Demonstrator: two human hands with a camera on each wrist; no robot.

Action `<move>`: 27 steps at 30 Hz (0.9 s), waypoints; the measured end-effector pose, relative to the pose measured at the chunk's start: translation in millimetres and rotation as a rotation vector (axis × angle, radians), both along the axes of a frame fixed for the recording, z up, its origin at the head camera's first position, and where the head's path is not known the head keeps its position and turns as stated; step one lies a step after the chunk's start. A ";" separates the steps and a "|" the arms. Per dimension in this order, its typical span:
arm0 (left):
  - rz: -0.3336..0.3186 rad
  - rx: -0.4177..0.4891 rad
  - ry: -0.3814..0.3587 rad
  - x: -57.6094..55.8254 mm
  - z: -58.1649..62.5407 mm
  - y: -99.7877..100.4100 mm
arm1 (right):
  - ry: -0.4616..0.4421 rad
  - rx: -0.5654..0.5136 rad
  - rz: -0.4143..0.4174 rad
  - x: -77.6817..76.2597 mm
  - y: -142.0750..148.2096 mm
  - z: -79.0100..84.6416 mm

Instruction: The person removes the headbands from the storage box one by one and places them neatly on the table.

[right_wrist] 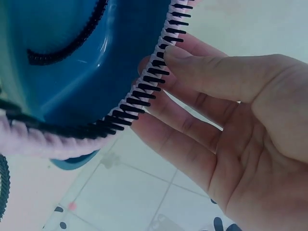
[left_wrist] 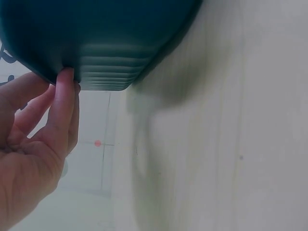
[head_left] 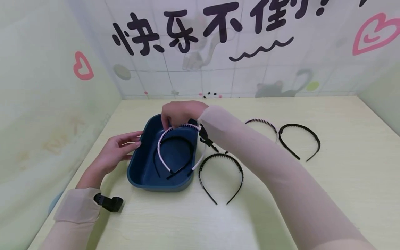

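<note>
My right hand (head_left: 179, 113) pinches a pale pink headband (right_wrist: 127, 108) with black comb teeth at the top of its arc, thumb on the toothed side. The headband hangs over a dark blue plastic basin (head_left: 142, 170), its two ends pointing toward me. Inside the basin lies a black headband (head_left: 192, 149), partly overlapped by the pale one. On the basin's left side, my left hand (head_left: 115, 149) rests its nearly straight fingers and thumb against the outer wall by the rim. The left wrist view has these fingertips (left_wrist: 66, 77) touching the wall.
Right of the basin, a black toothed headband (head_left: 221, 155) lies on the light wooden table (head_left: 150, 222). Farther back are a pale headband with dark teeth (head_left: 262, 121), partly hidden by my right sleeve (head_left: 256, 149), and another black headband (head_left: 300, 125). Printed sheeting (head_left: 193, 83) stands behind.
</note>
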State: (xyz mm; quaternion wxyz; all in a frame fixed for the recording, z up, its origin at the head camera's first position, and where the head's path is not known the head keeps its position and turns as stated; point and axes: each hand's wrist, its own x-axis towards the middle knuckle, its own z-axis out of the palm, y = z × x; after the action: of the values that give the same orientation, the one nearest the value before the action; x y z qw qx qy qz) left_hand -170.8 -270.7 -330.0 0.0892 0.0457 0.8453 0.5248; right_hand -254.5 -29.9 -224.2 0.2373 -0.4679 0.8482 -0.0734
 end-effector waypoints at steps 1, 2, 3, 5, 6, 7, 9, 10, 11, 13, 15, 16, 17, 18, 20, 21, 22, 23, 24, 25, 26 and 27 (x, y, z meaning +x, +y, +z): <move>0.001 -0.002 0.001 0.1 -0.2 0.0 | -0.005 -0.009 0.005 -0.1 1.4 -0.1; 0.003 -0.005 0.001 0.3 -0.2 0.0 | -0.008 -0.017 0.011 -0.1 2.6 -0.2; 0.004 -0.007 0.003 0.6 -0.3 -0.1 | -0.009 -0.024 0.018 -0.2 3.7 -0.4; 0.008 -0.013 0.003 0.9 -0.4 0.0 | -0.012 -0.039 0.032 0.4 6.0 -0.6; 0.008 -0.017 0.003 1.1 -0.4 0.0 | -0.011 -0.043 0.037 1.0 7.3 -0.6; 0.008 -0.021 0.002 1.3 -0.3 0.2 | -0.010 -0.048 0.040 1.5 8.4 -0.8; 0.006 -0.027 0.001 1.5 -0.1 0.5 | -0.008 -0.050 0.044 2.6 10.9 -0.9; 0.005 -0.031 0.000 1.5 0.1 0.7 | -0.009 -0.050 0.045 3.0 12.0 -1.1; 0.004 -0.033 0.000 1.6 0.1 0.6 | -0.007 -0.049 0.048 3.5 13.2 -1.1; 0.004 -0.037 -0.001 1.6 0.1 0.6 | -0.005 -0.053 0.053 4.0 15.4 -1.3; 0.004 -0.036 -0.001 1.3 -0.3 0.2 | -0.001 -0.058 0.056 4.7 17.7 -1.2; 0.005 -0.035 -0.002 1.1 -0.6 0.1 | 0.003 -0.059 0.059 4.9 18.8 -1.3; 0.006 -0.034 -0.003 0.9 -0.9 -0.1 | 0.005 -0.061 0.057 5.4 20.0 -1.0; 0.005 -0.033 -0.003 0.7 -1.1 -0.3 | 0.006 -0.064 0.056 5.8 21.0 -1.0; 0.004 -0.031 -0.004 0.4 -1.4 -0.5 | 0.007 -0.064 0.050 6.9 23.1 -0.5; 0.003 -0.031 -0.004 0.3 -1.6 -0.5 | 0.008 -0.062 0.046 7.6 24.2 -0.1; 0.001 -0.030 -0.004 0.1 -1.7 -0.3 | 0.009 -0.059 0.044 8.5 25.2 0.4; 0.000 -0.029 -0.004 -0.1 -1.8 -0.2 | 0.011 -0.056 0.042 9.5 26.3 1.1; -0.001 -0.028 -0.004 -0.3 -1.9 0.0 | 0.016 -0.051 0.042 10.4 27.2 1.8; -0.002 -0.028 -0.004 -0.5 -1.9 0.2 | 0.023 -0.044 0.044 11.3 28.2 2.4; -0.002 -0.028 -0.005 -0.6 -2.0 0.3 | 0.032 -0.037 0.046 12.4 29.4 3.2; -0.003 -0.029 -0.005 -0.8 -2.0 0.4 | 0.042 -0.030 0.048 13.4 30.5 3.8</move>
State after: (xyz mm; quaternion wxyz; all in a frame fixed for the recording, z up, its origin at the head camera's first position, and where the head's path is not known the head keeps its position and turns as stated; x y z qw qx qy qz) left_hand -171.5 -270.3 -332.1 0.0927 0.0444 0.8525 0.5125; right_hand -241.1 0.5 -220.4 0.2143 -0.4931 0.8402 -0.0705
